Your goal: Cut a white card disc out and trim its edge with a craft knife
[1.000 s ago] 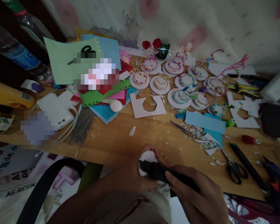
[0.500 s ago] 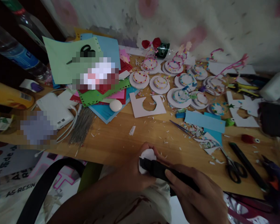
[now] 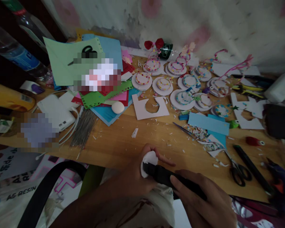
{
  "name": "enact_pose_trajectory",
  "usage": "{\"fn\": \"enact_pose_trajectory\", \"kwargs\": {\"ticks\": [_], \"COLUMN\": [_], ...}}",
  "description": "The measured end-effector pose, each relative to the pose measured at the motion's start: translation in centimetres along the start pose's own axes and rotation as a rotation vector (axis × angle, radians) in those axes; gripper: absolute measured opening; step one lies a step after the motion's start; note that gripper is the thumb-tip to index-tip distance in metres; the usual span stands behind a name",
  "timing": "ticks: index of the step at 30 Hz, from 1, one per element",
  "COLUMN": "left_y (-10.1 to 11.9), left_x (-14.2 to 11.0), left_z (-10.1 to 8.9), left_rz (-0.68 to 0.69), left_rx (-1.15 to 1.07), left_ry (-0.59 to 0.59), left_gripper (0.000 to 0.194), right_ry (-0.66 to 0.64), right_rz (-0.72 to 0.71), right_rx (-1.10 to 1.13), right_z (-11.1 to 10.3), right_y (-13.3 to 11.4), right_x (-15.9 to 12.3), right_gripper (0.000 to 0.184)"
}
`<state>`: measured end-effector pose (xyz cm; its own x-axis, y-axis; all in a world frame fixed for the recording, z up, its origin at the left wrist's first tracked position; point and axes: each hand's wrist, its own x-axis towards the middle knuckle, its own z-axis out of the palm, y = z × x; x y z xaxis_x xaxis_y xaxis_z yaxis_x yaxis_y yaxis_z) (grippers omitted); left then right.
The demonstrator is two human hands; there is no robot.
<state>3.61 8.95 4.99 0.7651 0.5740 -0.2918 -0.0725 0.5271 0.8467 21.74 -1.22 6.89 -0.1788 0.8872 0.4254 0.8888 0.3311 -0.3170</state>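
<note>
My left hand [image 3: 133, 177] is closed around a small rounded white piece [image 3: 150, 158] just over the front edge of the table. Its index finger stretches out past the piece towards the right. My right hand [image 3: 201, 193] grips a black utility knife [image 3: 165, 174], whose dark tip lies against the face of the white piece. What the white piece is made of, and its far side, cannot be made out. Small white shavings and a scrap of paper [image 3: 134, 132] lie on the wooden table [image 3: 118, 139] beyond my hands.
Several white paper discs with beaded rings [image 3: 162, 85] stand at the back. Scissors [image 3: 237, 171] and a long black tool [image 3: 254, 171] lie right. Left are coloured sheets [image 3: 73, 72], a smooth white oval [image 3: 118, 107], thin wires [image 3: 83, 128] and a white power bank [image 3: 57, 110].
My right hand and the knife have shifted slightly right and back from the white piece's left edge. The left index finger has stretched out farther. The things on the table have stayed put.
</note>
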Motion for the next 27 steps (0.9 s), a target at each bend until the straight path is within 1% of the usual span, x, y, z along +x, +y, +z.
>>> {"fn": "enact_pose_trajectory", "kwargs": {"ticks": [2, 5, 9, 13, 17, 19, 23, 25, 27], "left_y": [0.0, 0.1, 0.5, 0.5, 0.0, -0.4, -1.0, -0.8, -0.3], "left_x": [-0.1, -0.2, 0.2, 0.2, 0.1, 0.1, 0.1, 0.1, 0.0], "left_z": [0.1, 0.1, 0.3, 0.5, 0.4, 0.3, 0.0, 0.1, 0.2], "left_rz": [-0.038, -0.093, -0.032, 0.007, 0.003, 0.005, 0.058, 0.044, 0.028], "left_rx": [-0.039, -0.037, -0.093, -0.078, -0.039, -0.018, -0.058, -0.012, 0.084], "left_ry": [-0.010, -0.005, -0.029, -0.039, -0.074, -0.072, -0.065, -0.059, -0.019], "left_gripper": [0.036, 0.035, 0.033, 0.034, 0.035, 0.035, 0.039, 0.037, 0.035], "right_ry": [0.000, -0.025, -0.009, -0.013, 0.002, -0.005, -0.024, -0.026, -0.018], "right_rz": [0.008, 0.006, -0.006, -0.020, -0.030, -0.039, -0.028, -0.016, -0.011], "right_rx": [-0.042, -0.056, -0.010, 0.013, 0.019, 0.030, 0.082, 0.056, 0.009], "right_z": [-0.1, -0.1, -0.2, -0.2, -0.2, -0.1, -0.1, 0.0, 0.0], "right_y": [0.1, 0.2, 0.1, -0.1, -0.2, -0.2, -0.2, -0.2, -0.1], "right_x": [-0.2, -0.5, -0.2, 0.3, 0.4, 0.3, 0.0, -0.1, -0.1], "right_gripper": [0.024, 0.024, 0.019, 0.023, 0.024, 0.024, 0.026, 0.025, 0.025]}}
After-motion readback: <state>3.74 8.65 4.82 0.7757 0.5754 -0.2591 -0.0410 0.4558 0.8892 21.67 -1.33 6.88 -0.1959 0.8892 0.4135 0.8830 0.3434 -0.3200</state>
